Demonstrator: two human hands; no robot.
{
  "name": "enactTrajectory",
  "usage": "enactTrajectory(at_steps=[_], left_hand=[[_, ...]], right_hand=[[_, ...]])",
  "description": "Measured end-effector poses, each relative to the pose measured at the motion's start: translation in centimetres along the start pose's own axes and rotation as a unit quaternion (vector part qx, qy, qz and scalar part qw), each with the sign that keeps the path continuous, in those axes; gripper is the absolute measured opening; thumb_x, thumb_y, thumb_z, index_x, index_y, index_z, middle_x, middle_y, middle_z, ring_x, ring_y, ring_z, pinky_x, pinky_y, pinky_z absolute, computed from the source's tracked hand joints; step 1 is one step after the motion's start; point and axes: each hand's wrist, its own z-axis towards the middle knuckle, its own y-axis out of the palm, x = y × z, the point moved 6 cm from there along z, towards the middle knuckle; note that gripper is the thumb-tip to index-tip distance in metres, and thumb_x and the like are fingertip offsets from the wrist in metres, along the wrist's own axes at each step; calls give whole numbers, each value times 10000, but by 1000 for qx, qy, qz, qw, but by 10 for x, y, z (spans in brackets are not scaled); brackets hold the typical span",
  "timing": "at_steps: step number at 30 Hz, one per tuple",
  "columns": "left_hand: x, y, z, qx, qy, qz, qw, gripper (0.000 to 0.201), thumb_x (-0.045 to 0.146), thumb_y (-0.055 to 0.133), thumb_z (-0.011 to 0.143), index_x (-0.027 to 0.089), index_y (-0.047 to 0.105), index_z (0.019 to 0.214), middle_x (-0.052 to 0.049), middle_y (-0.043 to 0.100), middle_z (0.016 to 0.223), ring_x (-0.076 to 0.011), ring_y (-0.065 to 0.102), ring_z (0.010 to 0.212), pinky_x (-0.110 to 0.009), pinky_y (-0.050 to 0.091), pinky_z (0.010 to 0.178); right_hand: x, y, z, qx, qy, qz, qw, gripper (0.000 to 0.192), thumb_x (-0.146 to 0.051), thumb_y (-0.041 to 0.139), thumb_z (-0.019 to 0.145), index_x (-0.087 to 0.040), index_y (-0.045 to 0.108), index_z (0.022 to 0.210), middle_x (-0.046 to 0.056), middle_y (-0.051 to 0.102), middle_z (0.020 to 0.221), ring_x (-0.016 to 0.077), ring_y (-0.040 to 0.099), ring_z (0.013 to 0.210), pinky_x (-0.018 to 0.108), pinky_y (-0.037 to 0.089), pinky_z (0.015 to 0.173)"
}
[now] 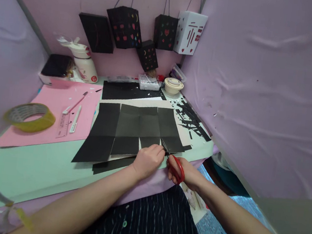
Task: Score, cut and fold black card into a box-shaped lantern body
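Observation:
A black sheet of card with fold creases and slits along its near side lies on the table in front of me. My left hand is closed on the card's near edge, its fingertips partly hidden. Gripped in my right hand is a pair of scissors with red handles. Their blades are at the card's near right part, by a slit, close to my left fingers. Beneath the near edge lies a black strip.
Left, a pink sheet bears a tape roll, a ruler, a white pen and a cutter. Black scraps litter the right edge. Behind stand a bottle and a round container; paper lanterns hang above.

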Motion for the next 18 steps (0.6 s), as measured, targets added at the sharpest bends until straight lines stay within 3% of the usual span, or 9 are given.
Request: enactTrajectory(at_steps=[6, 13, 18], left_hand=[[0, 2, 0, -8, -1, 5, 1000, 185, 136, 525, 902, 179, 570, 728, -20, 657, 793, -154, 607, 748, -279, 369, 548], [1, 1, 0, 11, 2, 7, 1000, 213, 120, 513, 895, 179, 557, 695, -17, 646, 757, -151, 598, 711, -280, 363, 545], [1, 1, -1, 7, 4, 6, 1000, 225, 125, 500, 908, 180, 557, 698, -22, 630, 753, -149, 592, 717, -275, 372, 550]], right_hand=[[4, -1, 2, -3, -12, -16, 1000, 648, -705, 407, 868, -165, 535, 533, 0, 504, 437, 92, 438, 379, 215, 306, 401], [7, -2, 3, 0, -3, 11, 1000, 583, -717, 452, 841, -166, 539, 673, 22, 622, 561, 81, 451, 389, 203, 319, 396], [5, -3, 4, -2, -2, 7, 1000, 606, -741, 437, 830, -163, 530, 672, 25, 623, 558, 76, 458, 387, 196, 324, 395]])
